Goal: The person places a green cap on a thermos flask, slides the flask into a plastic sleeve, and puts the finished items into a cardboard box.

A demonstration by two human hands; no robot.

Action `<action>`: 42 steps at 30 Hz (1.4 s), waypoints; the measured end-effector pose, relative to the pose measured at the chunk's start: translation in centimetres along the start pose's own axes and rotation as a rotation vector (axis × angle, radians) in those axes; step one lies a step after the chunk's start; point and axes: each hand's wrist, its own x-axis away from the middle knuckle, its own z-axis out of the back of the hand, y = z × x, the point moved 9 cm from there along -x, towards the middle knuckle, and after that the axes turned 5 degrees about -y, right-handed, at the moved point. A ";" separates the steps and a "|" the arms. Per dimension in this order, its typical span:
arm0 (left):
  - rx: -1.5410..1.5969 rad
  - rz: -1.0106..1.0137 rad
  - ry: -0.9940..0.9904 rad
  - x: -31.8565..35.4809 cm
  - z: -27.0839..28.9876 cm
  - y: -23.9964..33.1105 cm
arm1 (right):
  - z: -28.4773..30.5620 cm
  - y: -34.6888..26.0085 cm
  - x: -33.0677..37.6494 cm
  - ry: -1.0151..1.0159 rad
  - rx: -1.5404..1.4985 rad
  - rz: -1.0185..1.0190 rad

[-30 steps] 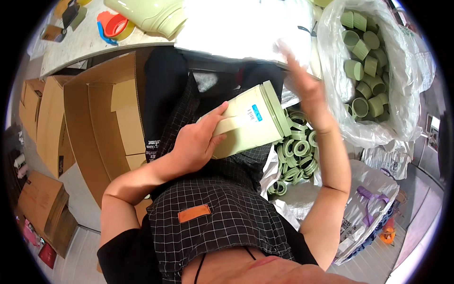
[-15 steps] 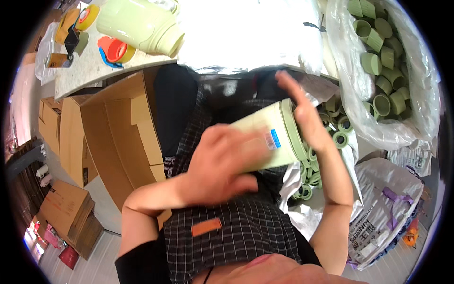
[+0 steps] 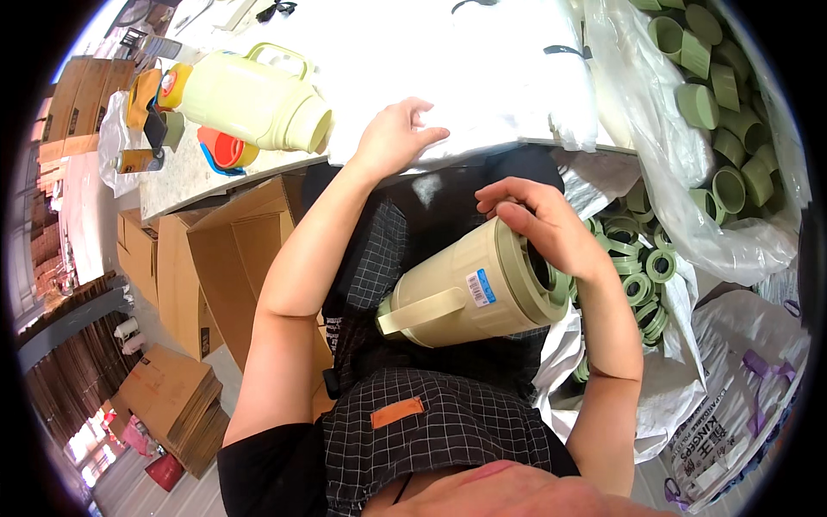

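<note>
Head view shows your pale green jug [image 3: 469,297] lying across your lap, long axis left to right, mouth pointing right. Your right hand [image 3: 543,226] grasps its rim; your left hand [image 3: 394,138] rests open on the far white bag [image 3: 482,77].

1. A white worktable [image 3: 482,52] fills the upper middle, brightly lit
2. Open cardboard boxes [image 3: 233,258] stand beside it on the left
3. Flattened cartons [image 3: 172,405] lie on the pale grey floor [image 3: 129,491] below
4. More stacked cartons [image 3: 73,103] line the far left
</note>
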 end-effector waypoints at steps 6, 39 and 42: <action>-0.107 -0.405 0.120 2.0 0.4 3.1 | 1.5 -1.8 -3.7 0.167 0.218 0.169; 1.182 -0.184 0.037 4.3 -4.1 5.8 | 4.1 4.3 -3.8 0.433 0.006 0.330; 1.333 -0.214 0.082 5.4 -2.0 5.5 | 7.5 8.0 -3.0 0.678 -0.413 0.392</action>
